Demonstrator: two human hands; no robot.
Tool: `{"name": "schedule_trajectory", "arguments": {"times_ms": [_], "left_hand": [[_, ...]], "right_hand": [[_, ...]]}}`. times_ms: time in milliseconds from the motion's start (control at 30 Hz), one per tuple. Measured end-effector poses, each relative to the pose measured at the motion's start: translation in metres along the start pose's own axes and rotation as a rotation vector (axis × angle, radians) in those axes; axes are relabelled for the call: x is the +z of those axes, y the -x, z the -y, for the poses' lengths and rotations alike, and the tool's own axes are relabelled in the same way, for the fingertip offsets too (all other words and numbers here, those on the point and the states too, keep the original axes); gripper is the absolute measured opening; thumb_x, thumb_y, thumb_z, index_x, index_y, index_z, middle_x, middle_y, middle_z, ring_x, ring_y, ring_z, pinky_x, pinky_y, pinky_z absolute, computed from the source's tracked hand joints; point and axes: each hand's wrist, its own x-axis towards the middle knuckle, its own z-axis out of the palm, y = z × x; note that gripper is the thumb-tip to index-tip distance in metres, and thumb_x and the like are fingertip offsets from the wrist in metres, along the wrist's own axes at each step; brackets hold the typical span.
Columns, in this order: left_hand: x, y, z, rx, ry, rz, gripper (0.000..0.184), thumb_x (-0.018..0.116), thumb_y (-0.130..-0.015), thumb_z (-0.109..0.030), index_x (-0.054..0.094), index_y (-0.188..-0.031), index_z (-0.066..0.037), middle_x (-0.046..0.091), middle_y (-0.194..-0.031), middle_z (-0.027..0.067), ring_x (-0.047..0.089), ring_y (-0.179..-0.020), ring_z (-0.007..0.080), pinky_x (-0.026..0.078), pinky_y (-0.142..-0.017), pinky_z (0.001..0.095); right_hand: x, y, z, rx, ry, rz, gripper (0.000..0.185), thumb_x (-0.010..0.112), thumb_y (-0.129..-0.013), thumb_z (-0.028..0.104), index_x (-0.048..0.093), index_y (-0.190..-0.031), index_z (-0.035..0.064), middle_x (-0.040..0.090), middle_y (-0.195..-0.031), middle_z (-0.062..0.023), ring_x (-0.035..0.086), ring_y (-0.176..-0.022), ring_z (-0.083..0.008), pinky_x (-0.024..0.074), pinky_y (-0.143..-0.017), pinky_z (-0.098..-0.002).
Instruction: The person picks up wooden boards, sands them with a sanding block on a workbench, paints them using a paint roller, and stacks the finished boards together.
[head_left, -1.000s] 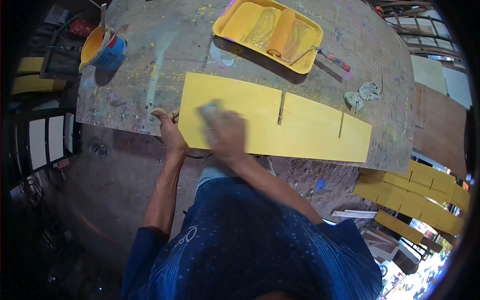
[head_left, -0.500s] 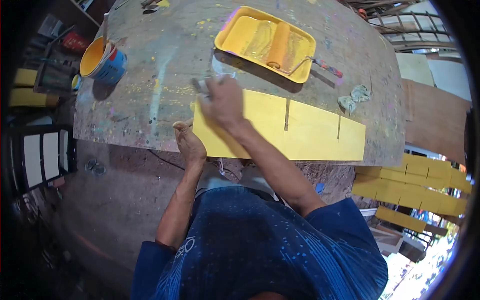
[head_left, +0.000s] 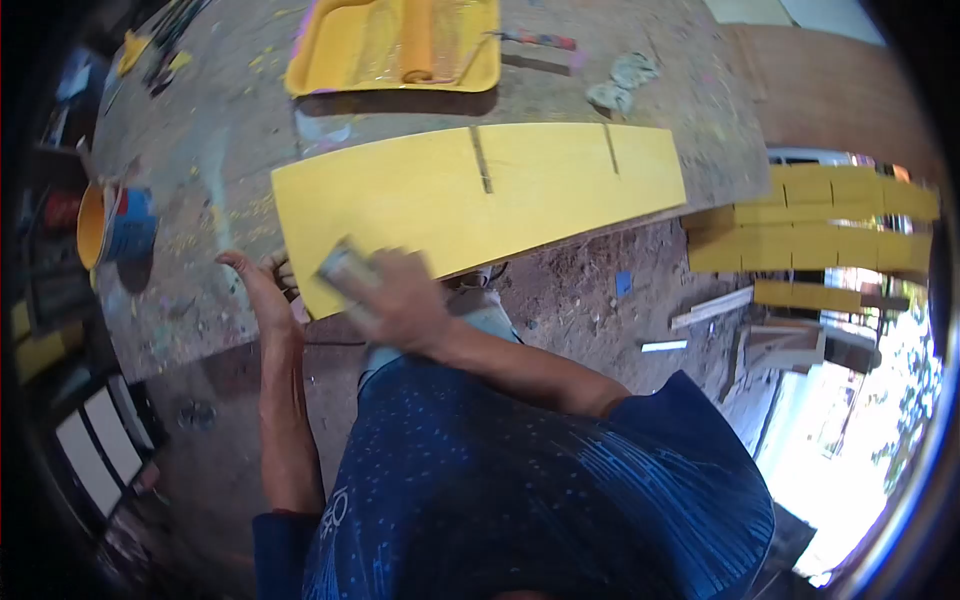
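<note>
1. Gripping a small greyish block [head_left: 347, 270], the right hand [head_left: 405, 300] has its fingers closed around it over the yellow board [head_left: 420, 190]. With the board's middle as the dial and 12 pointing away from the person, hand and block sit toward 8 o'clock.

2. The board lies flat along the near side of the table [head_left: 220, 130], wide end at 9 o'clock, narrow end at 3. The left hand [head_left: 265, 290] is at the wide end's near corner, thumb spread outward; I cannot tell whether its fingers clasp the edge or merely brace it.

3. To work well, the block should stay flat, with even, light pressure and long passes along the board. Extra care suits the slots at 12 o'clock [head_left: 482, 160] and 2 o'clock [head_left: 611, 150], where a corner could catch. Steady support from the left hand would keep the board from sliding.

4. Blur softens the right hand and block, so the block's material and contact face are unreadable. Part of the near edge hides behind that hand, and any overhang is hard to judge.

5. Toward 11 o'clock, the frame's top cuts off the paint tray [head_left: 330, 50] and roller [head_left: 416, 40]. At 9, the bucket [head_left: 130, 225] looks tipped, perhaps only through lens distortion; its paint level is unclear.
</note>
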Motion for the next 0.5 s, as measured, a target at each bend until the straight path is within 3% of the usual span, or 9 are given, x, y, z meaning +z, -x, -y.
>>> {"name": "schedule_trajectory", "arguments": {"times_ms": [67,100,167,267,300,333,367,400,500], "left_hand": [[0.005,-0.007,0.008,0.067,-0.085,-0.09,0.098,0.019,-0.087,-0.084,0.063,-0.09,0.003,0.055,-0.069,0.0014,0.05,-0.067,0.0149,0.043,-0.067,0.032],[0.008,-0.018,0.022,0.075,-0.094,-0.143,0.097,0.02,-0.089,-0.082,0.063,-0.093,0.005,0.058,-0.074,0.0038,0.053,-0.072,0.0173,0.044,-0.072,0.034],[0.016,-0.022,0.029,0.095,-0.163,-0.208,0.093,0.023,-0.093,-0.077,0.062,-0.096,0.008,0.061,-0.085,0.009,0.057,-0.08,0.0221,0.045,-0.079,0.0377],[0.025,-0.015,0.036,0.175,-0.381,-0.269,0.079,0.029,-0.1,-0.064,0.06,-0.101,0.009,0.064,-0.094,0.0159,0.059,-0.087,0.0277,0.045,-0.082,0.0421],[0.028,-0.021,0.038,0.231,-0.485,-0.313,0.073,0.031,-0.102,-0.059,0.059,-0.102,0.008,0.064,-0.093,0.0174,0.059,-0.087,0.0287,0.045,-0.082,0.043],[0.032,-0.022,0.037,0.304,-0.539,-0.329,0.07,0.031,-0.103,-0.056,0.059,-0.102,0.008,0.064,-0.093,0.0187,0.059,-0.087,0.0302,0.045,-0.081,0.0437],[0.035,-0.018,0.038,0.375,-0.597,-0.348,0.067,0.032,-0.104,-0.053,0.059,-0.103,0.008,0.064,-0.093,0.02,0.06,-0.088,0.0317,0.045,-0.081,0.0444],[0.04,-0.011,0.034,0.41,-0.626,-0.348,0.066,0.031,-0.104,-0.052,0.059,-0.105,0.007,0.064,-0.096,0.0215,0.06,-0.09,0.0346,0.045,-0.083,0.0453],[0.045,-0.011,0.038,0.573,-0.82,-0.47,0.064,0.028,-0.105,-0.051,0.057,-0.11,0.006,0.063,-0.105,0.0248,0.06,-0.097,0.042,0.044,-0.087,0.0472]], "right_hand": [[-0.02,0.038,-0.073,0.201,0.314,-0.001,0.047,0.068,-0.081,0.028,0.061,-0.127,0.0187,0.065,-0.086,-0.0149,0.061,-0.076,-0.0312,0.0488,-0.071,-0.0467],[-0.034,0.058,-0.123,0.175,0.402,-0.154,0.035,0.069,-0.081,0.023,0.067,-0.115,0.0125,0.064,-0.091,-0.015,0.061,-0.08,-0.0321,0.0482,-0.076,-0.0476],[-0.084,0.094,-0.19,0.465,0.665,-0.294,0.031,0.071,-0.08,0.024,0.069,-0.103,0.0034,0.063,-0.076,-0.0161,0.06,-0.07,-0.0345,0.0483,-0.062,-0.0476],[-0.102,0.117,-0.24,0.732,0.804,-0.36,0.032,0.071,-0.081,0.026,0.068,-0.101,0.0013,0.063,-0.078,-0.0188,0.061,-0.072,-0.0374,0.0481,-0.063,-0.0484],[-0.096,0.097,-0.197,0.882,0.481,-0.305,0.033,0.07,-0.08,0.026,0.067,-0.101,0.0004,0.063,-0.083,-0.0207,0.062,-0.078,-0.0388,0.0495,-0.069,-0.0489],[-0.045,0.115,-0.198,0.524,0.455,-0.471,0.038,0.069,-0.077,0.027,0.066,-0.105,0.0016,0.064,-0.092,-0.0213,0.063,-0.084,-0.0391,0.0507,-0.076,-0.0486],[-0.04,0.085,-0.134,0.436,0.372,-0.338,0.043,0.07,-0.073,0.026,0.065,-0.109,0.0044,0.066,-0.099,-0.0193,0.064,-0.088,-0.0365,0.0511,-0.081,-0.0475],[-0.036,0.061,-0.087,0.331,0.336,0.081,0.044,0.068,-0.076,0.029,0.064,-0.115,0.0116,0.066,-0.108,-0.0147,0.064,-0.095,-0.0322,0.0508,-0.081,-0.0472],[-0.04,0.061,-0.073,0.3,0.118,0.117,0.043,0.062,-0.081,0.034,0.063,-0.123,0.0224,0.064,-0.115,-0.0089,0.063,-0.099,-0.0285,0.0501,-0.083,-0.0476]]}}
